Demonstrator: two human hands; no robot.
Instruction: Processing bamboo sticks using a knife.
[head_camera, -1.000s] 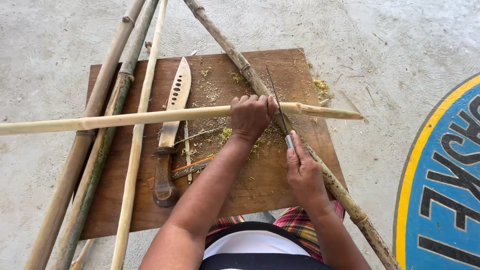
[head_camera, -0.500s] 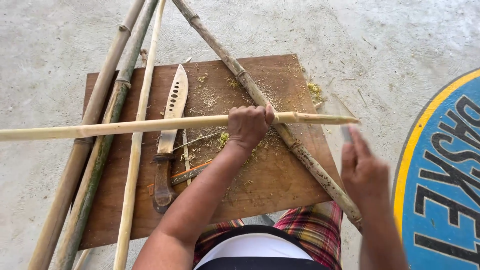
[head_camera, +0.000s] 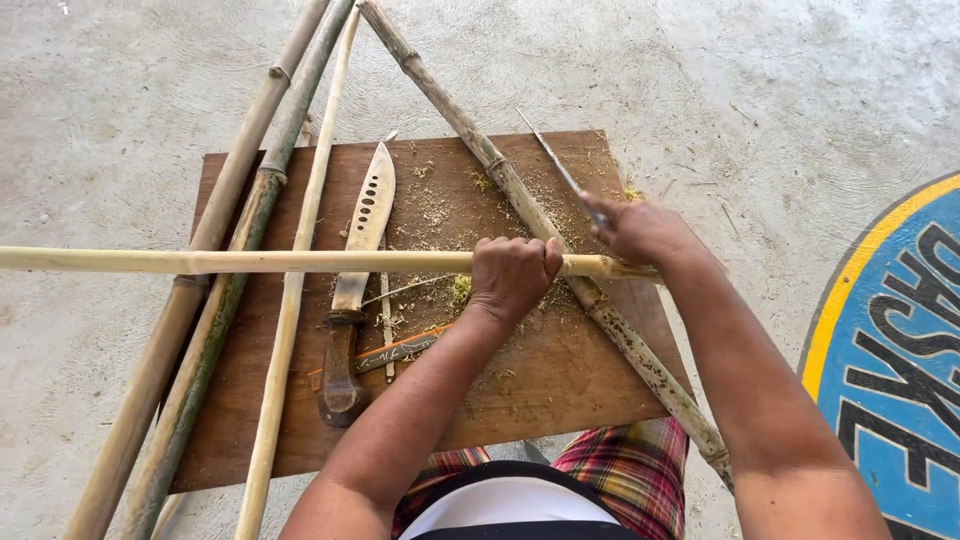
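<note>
Across the wooden board (head_camera: 560, 390) your left hand (head_camera: 512, 277) is wrapped in a full fist around a pale peeled bamboo stick (head_camera: 250, 262), which lies level over the board and runs far past its left edge. Your right hand (head_camera: 640, 232) is closed on a thin knife (head_camera: 560, 172) near the board's far right corner, its blade slanting away from you (the hand is blurred, so you cannot see just how the fingers sit on the handle). That hand hovers right at the stick's right end, which shows just beyond its knuckles.

Under the stick, a mottled bamboo pole (head_camera: 560, 245) crosses the board diagonally from its far edge to its near right corner, passing beneath your left fist. A big machete (head_camera: 358, 270) with holes in its blade lies on the board's left half, handle toward you, with a small orange-edged tool (head_camera: 395, 352) beside it. Three more bamboo poles (head_camera: 230, 250) lean across the board's left side. Shavings (head_camera: 440, 210) litter the board's middle. A blue and yellow painted disc (head_camera: 890, 370) lies well right of the board.
</note>
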